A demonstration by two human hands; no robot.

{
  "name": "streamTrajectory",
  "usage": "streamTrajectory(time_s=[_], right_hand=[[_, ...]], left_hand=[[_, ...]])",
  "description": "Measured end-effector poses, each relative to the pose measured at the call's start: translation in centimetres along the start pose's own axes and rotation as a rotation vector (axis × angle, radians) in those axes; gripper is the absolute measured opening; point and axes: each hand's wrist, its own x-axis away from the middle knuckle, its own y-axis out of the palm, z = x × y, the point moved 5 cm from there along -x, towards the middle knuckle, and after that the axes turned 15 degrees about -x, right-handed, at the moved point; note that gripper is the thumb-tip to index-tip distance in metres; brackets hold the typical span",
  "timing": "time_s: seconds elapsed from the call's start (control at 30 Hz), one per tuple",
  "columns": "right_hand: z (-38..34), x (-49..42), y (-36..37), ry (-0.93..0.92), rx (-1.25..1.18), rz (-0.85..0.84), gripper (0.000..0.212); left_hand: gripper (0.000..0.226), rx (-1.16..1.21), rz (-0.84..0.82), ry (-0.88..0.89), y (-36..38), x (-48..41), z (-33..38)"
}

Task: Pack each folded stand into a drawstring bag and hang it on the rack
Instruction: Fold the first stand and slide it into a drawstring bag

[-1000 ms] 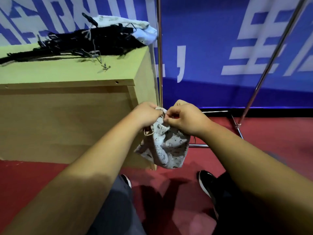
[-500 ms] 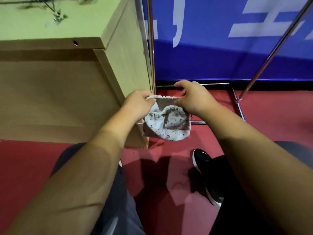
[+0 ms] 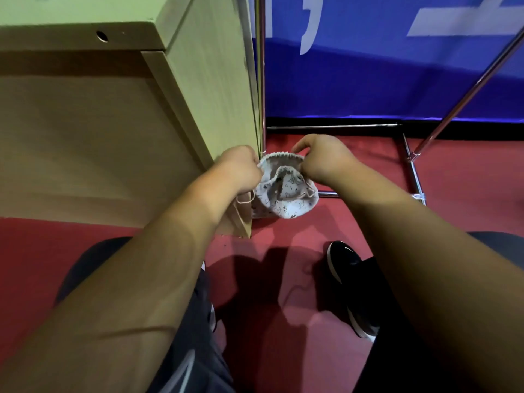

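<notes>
- Head camera, looking down: the left hand (image 3: 238,170) and the right hand (image 3: 323,161) each pinch the gathered rim of a drawstring bag (image 3: 286,197), fingers curled on the cloth at opposite sides.
- Drawn apart like this, the two grips hold the mouth of the bag spread wide and turned up toward the person, apparently to make room for a stand to go in.
- Pale cloth with a small dark print, the bag hangs in the air between the hands, low over the red floor (image 3: 467,180). Its body sags slack, and nothing can be seen inside it.
- One loop of cord (image 3: 244,199) droops loose beneath the left hand, so the mouth is not pulled tight.
- No folded stand shows in this view. On that evidence the packing is not yet done, and the hanging comes after it.
- Just behind the left hand stands the corner of a wooden cabinet (image 3: 204,80), with only a strip of its tabletop (image 3: 85,8) visible at upper left.
- Close beside the cabinet rises an upright pole of the metal rack (image 3: 262,66). A second pole slants up at right, and base bars lie on the floor beyond the bag. The rack is near, probably so that a packed bag can be hung without a walk.
- Behind it all runs a blue banner (image 3: 397,80), and a black shoe (image 3: 344,262) rests on the floor under the right forearm.
</notes>
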Motion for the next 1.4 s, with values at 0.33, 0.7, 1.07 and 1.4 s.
streamTrajectory(time_s=[0.33, 0.7, 1.07, 1.4], right_hand=[[-1.2, 0.5, 0.6, 0.043, -0.078, 0.052, 0.043], [-4.1, 3.6, 0.9, -0.024, -0.309, -0.042, 0.017], [-16.6, 9.9, -5.7, -0.198, -0.618, -0.056, 0.015], [-26.4, 10.3, -8.8, -0.369, -0.565, -0.030, 0.015]], left_hand=[[0.023, 0.163, 0.061, 0.073, -0.5, 0.9, -0.5], [0.015, 0.523, 0.076, 0.055, -2.3, 5.6, -2.3], [0.017, 0.734, 0.113, 0.003, -15.1, 14.7, -3.1], [0.021, 0.745, 0.293, 0.025, -25.6, 17.8, -6.4]])
